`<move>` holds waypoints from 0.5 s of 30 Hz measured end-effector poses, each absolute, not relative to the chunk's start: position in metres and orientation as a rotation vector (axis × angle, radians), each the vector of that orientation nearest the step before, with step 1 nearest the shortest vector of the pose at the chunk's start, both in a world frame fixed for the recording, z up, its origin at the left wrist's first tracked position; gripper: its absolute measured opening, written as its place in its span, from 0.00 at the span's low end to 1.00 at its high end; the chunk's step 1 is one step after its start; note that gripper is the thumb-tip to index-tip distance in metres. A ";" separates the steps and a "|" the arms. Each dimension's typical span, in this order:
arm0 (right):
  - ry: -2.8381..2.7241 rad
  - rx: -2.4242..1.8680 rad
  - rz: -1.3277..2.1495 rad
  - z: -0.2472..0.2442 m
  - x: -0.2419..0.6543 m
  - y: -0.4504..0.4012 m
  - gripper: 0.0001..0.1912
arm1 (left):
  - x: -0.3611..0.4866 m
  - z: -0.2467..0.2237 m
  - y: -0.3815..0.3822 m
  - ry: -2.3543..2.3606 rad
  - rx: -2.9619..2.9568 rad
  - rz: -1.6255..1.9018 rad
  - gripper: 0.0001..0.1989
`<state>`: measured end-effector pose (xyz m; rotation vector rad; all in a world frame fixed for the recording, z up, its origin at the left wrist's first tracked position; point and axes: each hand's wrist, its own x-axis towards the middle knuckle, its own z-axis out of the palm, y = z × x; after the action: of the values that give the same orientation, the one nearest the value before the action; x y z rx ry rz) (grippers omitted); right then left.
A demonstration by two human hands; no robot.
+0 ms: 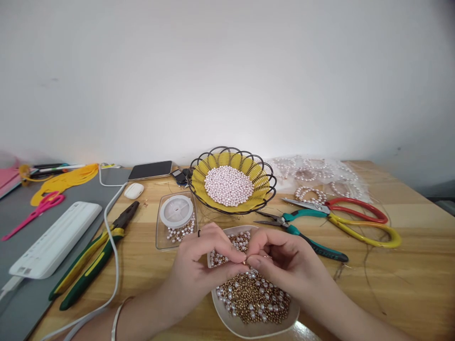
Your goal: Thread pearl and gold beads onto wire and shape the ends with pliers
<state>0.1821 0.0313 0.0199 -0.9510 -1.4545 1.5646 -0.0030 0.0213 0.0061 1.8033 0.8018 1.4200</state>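
Observation:
Above a pale dish of gold beads and pearl beads, my two hands meet fingertip to fingertip. My left hand pinches thumb and forefinger on a tiny bead, with a dark ring on one finger. My right hand is closed in a pinch against the same spot; what it grips is mostly hidden by the fingers. Behind them stands a yellow basket full of pinkish pearl beads. To its left, a clear box holds a white spool and loose beads.
Right of the dish lie teal pliers and red-yellow scissors, near beaded loops and a plastic bag. At left are green-yellow pliers, a white cable, a power strip, pink scissors and a phone.

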 end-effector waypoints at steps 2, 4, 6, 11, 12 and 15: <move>-1.455 -0.949 1.557 0.019 0.181 0.031 0.23 | -0.003 0.006 0.022 0.799 1.839 1.425 0.07; -1.452 -0.948 1.550 0.017 0.181 0.030 0.23 | -0.004 0.006 0.022 0.803 1.878 1.426 0.06; -1.450 -0.948 1.546 0.015 0.181 0.029 0.23 | -0.004 0.005 0.021 0.807 1.907 1.417 0.06; -1.450 -0.945 1.548 0.014 0.184 0.027 0.18 | -0.005 0.006 0.018 0.904 1.851 1.386 0.07; -1.440 -0.938 1.550 0.014 0.185 0.027 0.17 | -0.006 0.006 0.018 0.944 1.824 1.372 0.07; -1.407 -0.927 1.567 0.016 0.185 0.027 0.14 | -0.006 0.007 0.018 0.988 1.799 1.356 0.09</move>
<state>0.1847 0.0272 0.0159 -0.9268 -1.4072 1.5670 -0.0061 0.0177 0.0071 1.7989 0.9875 1.3565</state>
